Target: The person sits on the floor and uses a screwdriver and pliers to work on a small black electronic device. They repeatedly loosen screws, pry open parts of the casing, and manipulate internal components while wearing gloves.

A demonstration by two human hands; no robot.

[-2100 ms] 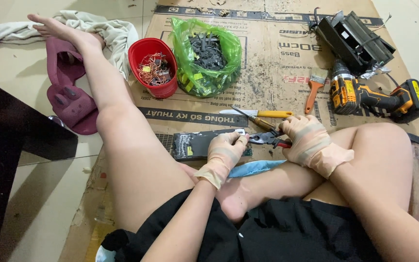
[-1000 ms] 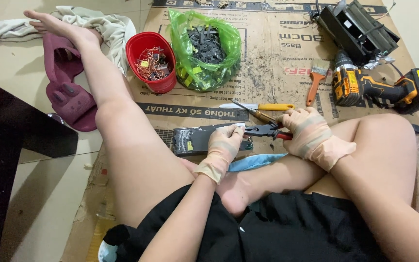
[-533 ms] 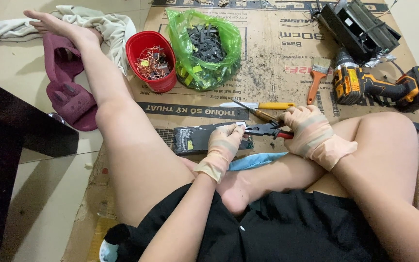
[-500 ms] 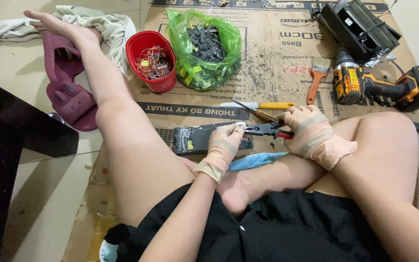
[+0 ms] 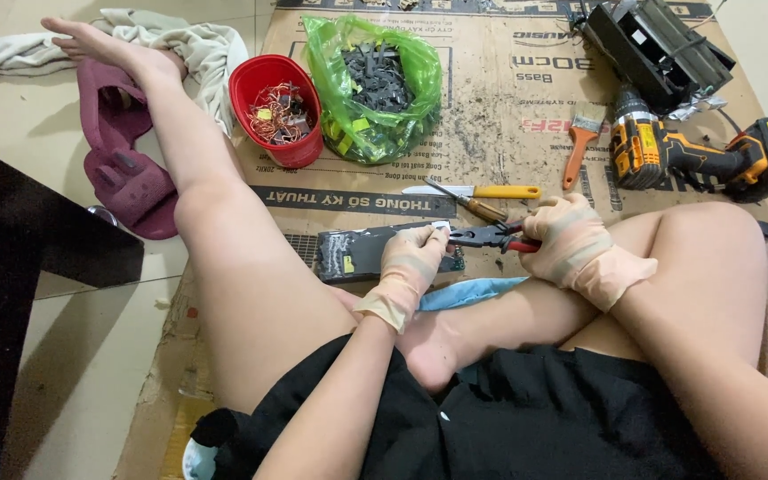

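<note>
pliers on the board, both your gloved hands on the job.
your left hand [image 5: 411, 260] is clenched on the right end of the dark circuit board [image 5: 375, 252], which lies flat on the cardboard sheet [image 5: 508, 116] on the floor, just in front of your crossed legs. your right hand [image 5: 571, 242] is grasping the red-handled pliers [image 5: 491, 237], with the pliers' nose at the board edge right by your left fingertips. just beyond the pliers lie a yellow-handled knife [image 5: 477, 190] and a screwdriver [image 5: 471, 204]. further out on the cardboard: red bowl [image 5: 276, 107] of copper wire bits, green bag [image 5: 373, 84] of dark parts beside it, small paintbrush [image 5: 581, 133], cordless drill [image 5: 700, 156]. blue cloth [image 5: 468, 292] sits under your left wrist, against your leg.
</note>
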